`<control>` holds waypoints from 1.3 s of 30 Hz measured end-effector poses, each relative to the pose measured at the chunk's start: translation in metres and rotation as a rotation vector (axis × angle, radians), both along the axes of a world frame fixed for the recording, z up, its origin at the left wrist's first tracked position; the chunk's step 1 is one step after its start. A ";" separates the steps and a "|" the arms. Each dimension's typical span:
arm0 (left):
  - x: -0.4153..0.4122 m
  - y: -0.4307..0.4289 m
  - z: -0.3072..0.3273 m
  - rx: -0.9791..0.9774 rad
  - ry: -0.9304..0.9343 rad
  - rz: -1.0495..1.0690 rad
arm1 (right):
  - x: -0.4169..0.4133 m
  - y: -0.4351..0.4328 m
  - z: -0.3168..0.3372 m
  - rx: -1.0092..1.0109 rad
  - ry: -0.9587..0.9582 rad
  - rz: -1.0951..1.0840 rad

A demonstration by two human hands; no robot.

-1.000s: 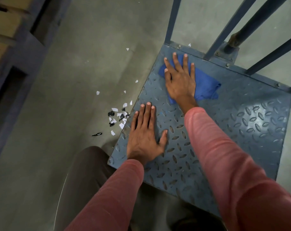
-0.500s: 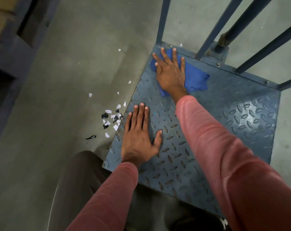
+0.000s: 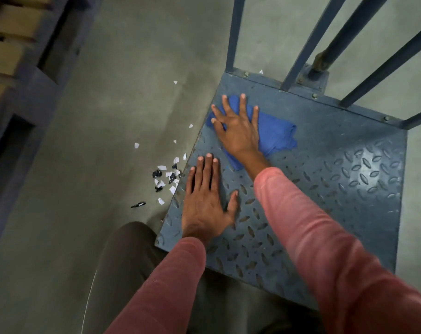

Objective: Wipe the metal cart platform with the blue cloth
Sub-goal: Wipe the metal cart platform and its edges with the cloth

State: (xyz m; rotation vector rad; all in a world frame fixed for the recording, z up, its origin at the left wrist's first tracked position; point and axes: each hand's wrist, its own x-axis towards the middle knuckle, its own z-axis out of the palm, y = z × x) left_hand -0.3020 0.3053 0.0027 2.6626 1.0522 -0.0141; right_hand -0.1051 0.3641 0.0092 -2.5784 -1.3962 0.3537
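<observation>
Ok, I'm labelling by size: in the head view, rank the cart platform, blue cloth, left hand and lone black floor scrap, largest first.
1. Cart platform
2-3. Blue cloth and left hand: look alike; cloth partly covered, hand nearer, so unranked
4. Black scrap

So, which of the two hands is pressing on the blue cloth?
The right hand, farther away, with fingers spread flat on the blue cloth. The left hand rests on the bare cart platform, touching no cloth.
</observation>
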 end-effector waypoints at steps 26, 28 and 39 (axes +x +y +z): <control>0.000 0.001 -0.002 -0.021 -0.032 -0.003 | 0.019 0.028 -0.001 0.069 0.336 -0.338; -0.001 0.000 -0.002 -0.028 -0.026 -0.008 | 0.007 0.016 -0.013 0.115 0.330 -0.381; 0.000 0.001 -0.001 -0.036 -0.037 -0.003 | 0.018 0.030 0.005 0.058 0.250 -0.467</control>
